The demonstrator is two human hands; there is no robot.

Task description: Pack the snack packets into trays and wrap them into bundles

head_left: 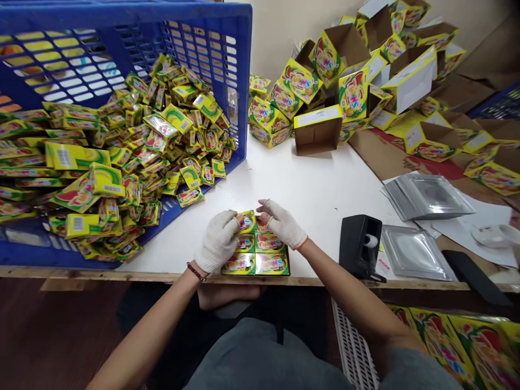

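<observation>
At table edge [162, 276]: your gloved left hand [218, 241] and gloved right hand [282, 223] lie open, fingers spread, pinching nothing, touching yellow candy packets [255, 264] set in two columns.
Beside them: blue plastic crate [244, 65], tipped, with loose packets [162, 135] spilling out.

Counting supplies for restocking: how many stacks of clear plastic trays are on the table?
2: one stack farther back, another stack nearer, beside the black tape dispenser. Others may be hidden.

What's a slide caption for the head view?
Gloved left hand and right hand over a grid of small yellow boxes on a white table, beside a blue crate of matching packets.
</observation>
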